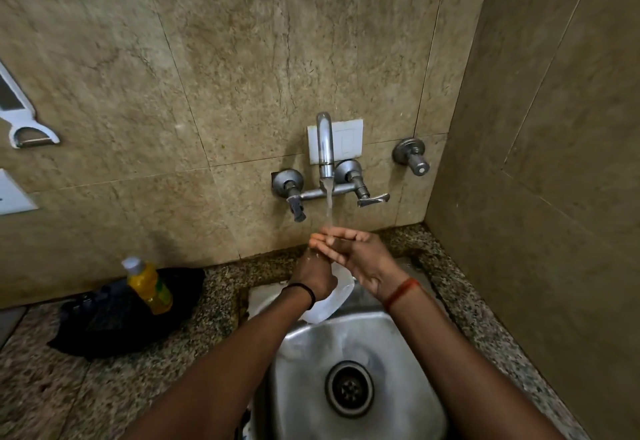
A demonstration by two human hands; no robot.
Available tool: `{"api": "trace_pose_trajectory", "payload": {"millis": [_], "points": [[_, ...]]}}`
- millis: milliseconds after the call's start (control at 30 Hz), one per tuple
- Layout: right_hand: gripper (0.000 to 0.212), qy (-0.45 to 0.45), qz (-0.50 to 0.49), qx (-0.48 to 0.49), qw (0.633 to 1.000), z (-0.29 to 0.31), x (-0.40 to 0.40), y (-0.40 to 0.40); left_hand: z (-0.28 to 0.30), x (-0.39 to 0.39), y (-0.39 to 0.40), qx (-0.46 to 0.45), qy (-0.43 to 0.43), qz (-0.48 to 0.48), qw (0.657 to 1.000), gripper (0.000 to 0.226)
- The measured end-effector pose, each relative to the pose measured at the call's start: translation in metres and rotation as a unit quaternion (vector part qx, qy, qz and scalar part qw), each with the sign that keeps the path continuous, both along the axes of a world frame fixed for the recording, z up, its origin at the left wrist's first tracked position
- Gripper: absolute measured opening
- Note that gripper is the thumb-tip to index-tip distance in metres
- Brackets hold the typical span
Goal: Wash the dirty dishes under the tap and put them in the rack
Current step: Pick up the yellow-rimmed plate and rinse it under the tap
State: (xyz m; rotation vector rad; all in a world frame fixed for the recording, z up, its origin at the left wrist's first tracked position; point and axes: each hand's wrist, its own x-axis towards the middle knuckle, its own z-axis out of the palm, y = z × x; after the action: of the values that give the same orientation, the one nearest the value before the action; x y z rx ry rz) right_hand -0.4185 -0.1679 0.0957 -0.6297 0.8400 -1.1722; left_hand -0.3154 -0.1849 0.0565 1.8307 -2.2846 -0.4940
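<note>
Speckled granite counter (180, 363) rims the steel sink (304, 363); left hand (313, 275) and right hand (360, 256) press together, fingers holding nothing.

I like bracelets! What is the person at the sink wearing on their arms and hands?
No sleeves show, so both forearms are bare. The left hand has a thin black band at its wrist. The right hand has a reddish-orange thread tied round its wrist. No gloves or rings are visible.
</note>
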Motion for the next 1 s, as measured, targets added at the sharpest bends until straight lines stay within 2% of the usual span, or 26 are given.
{"api": "trace_pose_trajectory", "payload": {"millis": [100,200,300,400,467,533,700,833,900,1000], "points": [[0.019,0.036,-0.015,0.015,0.999,0.002,0.011,-0.008,0.005,-0.001,-0.001,0.008,-0.019,-0.010,1.000,0.044],[0.016,0.139,-0.034,0.036,0.989,0.005,0.011,-0.014,0.013,-0.005,0.000,-0.001,-0.025,-0.026,0.999,0.027],[0.042,0.193,-0.076,0.053,0.977,0.001,0.004,-0.021,0.018,-0.008,-0.003,0.003,-0.017,-0.022,1.000,0.020],[0.043,0.201,-0.150,0.094,0.963,0.002,-0.001,-0.029,0.025,-0.012,-0.001,0.008,-0.060,-0.032,0.998,0.021],[0.030,0.178,-0.199,0.107,0.958,0.002,-0.008,-0.035,0.026,-0.013,0.000,0.004,-0.101,-0.049,0.994,0.022],[0.018,0.131,-0.194,0.108,0.966,0.001,-0.015,-0.040,0.026,-0.014,-0.002,0.006,-0.124,-0.064,0.990,0.022],[0.027,0.071,-0.137,0.092,0.984,0.005,-0.019,-0.057,0.038,-0.016,-0.006,0.018,-0.129,-0.079,0.988,0.021],[0.039,0.068,-0.105,0.076,0.989,0.016,-0.019,-0.066,0.046,-0.016,-0.009,0.019,-0.130,-0.078,0.988,0.018],[0.037,0.051,-0.114,0.063,0.990,0.012,-0.023,-0.070,0.046,-0.014,-0.009,0.018,-0.132,-0.073,0.988,0.019],[0.031,-0.021,-0.105,0.059,0.993,0.005,-0.030,-0.072,0.045,-0.012,-0.009,0.007,-0.139,-0.075,0.987,0.018]]}}
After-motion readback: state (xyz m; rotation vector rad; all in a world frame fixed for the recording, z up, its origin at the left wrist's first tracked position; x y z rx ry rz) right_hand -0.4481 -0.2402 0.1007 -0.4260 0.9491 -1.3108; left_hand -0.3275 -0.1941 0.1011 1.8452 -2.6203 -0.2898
